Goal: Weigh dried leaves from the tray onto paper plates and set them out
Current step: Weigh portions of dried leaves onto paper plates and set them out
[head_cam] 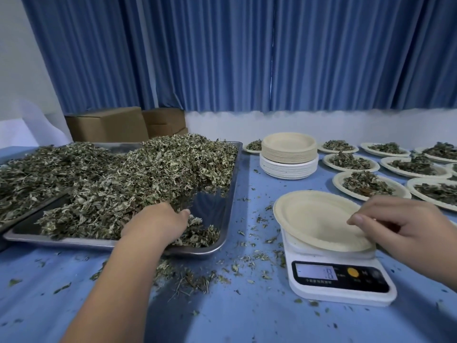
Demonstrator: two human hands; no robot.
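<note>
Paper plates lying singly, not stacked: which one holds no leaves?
The plate on the white scale, its edge pinched by the right hand. All other single plates, farther back, carry leaf piles.

Blue pleated fabric curtains (222, 53) and brown cardboard boxes (106, 125)
The curtains hang above a white wall (321, 125); the boxes stand side by side at far left, beyond the blue-covered table (247, 318).

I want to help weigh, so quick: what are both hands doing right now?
Left hand: buried in the leaves, fingers hidden, cannot tell.
Right hand: pinches the rim of the empty plate on the scale.
</note>
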